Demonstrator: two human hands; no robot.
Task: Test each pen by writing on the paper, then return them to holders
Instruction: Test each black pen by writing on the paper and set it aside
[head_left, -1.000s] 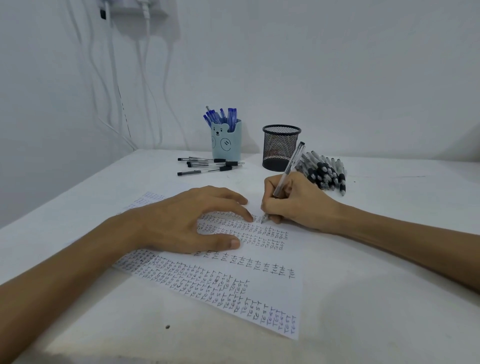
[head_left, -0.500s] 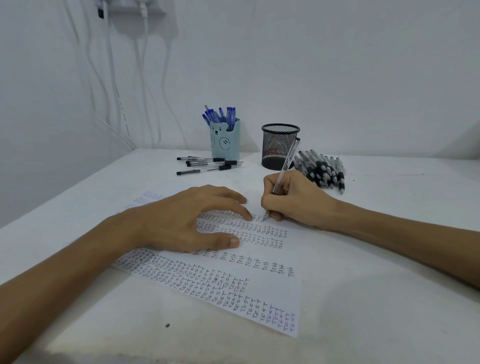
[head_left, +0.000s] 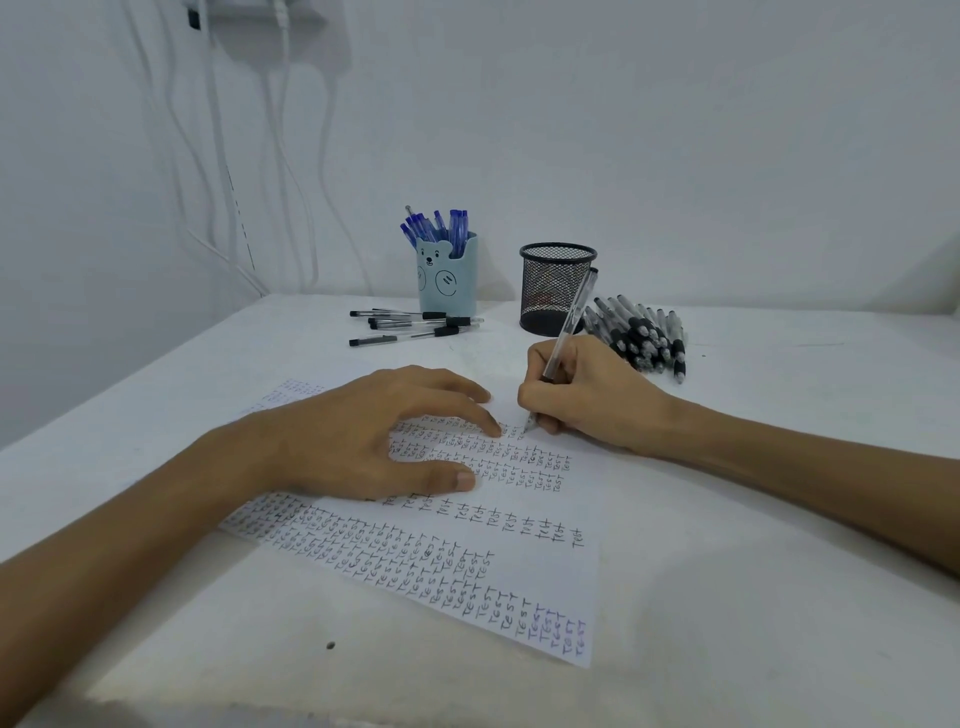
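Observation:
A white sheet of paper (head_left: 524, 582) covered in rows of the word "test" lies on the white table. My left hand (head_left: 379, 436) rests flat on it, fingers spread. My right hand (head_left: 587, 400) grips a clear pen (head_left: 571, 317) with a black cap end, tip touching the paper near my left fingertips. Behind stand a light blue bear holder (head_left: 447, 283) full of blue pens and a black mesh holder (head_left: 553, 288). A pile of black-grip pens (head_left: 644, 338) lies right of the mesh holder. Several black-capped pens (head_left: 410, 327) lie in front of the bear holder.
White cables (head_left: 223, 171) hang down the wall at the back left from a socket strip. The white table (head_left: 779, 597) runs to a wall at the left and back. A small dark speck (head_left: 330, 645) sits near the front edge.
The pen in my right hand has tilted slightly and its tip has shifted a little on the paper while writing. My left hand stays in place.

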